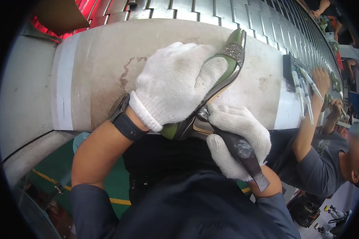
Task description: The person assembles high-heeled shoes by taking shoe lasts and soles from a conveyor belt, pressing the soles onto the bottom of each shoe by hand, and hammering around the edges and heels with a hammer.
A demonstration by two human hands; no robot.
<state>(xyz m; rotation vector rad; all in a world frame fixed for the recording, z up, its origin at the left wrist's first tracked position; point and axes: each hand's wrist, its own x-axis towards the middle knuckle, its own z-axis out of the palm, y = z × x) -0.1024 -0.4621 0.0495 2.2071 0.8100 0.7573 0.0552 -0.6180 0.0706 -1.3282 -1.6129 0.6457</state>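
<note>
A pointed green shoe (226, 75) with a glittering band across its front lies slantwise, its toe pointing away to the right. My left hand (177, 81), in a white knitted glove, is wrapped over its middle and hides much of it. Dark trim runs along the sole edge facing me. My gloved right hand (241, 137) is closed around a dark hammer-like tool (240, 149) with a flat, widened near end. The tool's shiny rounded end (203, 113) is at the shoe's underside; whether it touches is hard to tell.
Under the shoe is a pale, stained padded work surface (107, 59). A metal slat conveyor (211, 14) runs beyond it. Several syringes (303, 89) lie at the right beside a dark holder (287, 67). A co-worker (323, 159) sits close on my right, one arm reaching toward the conveyor.
</note>
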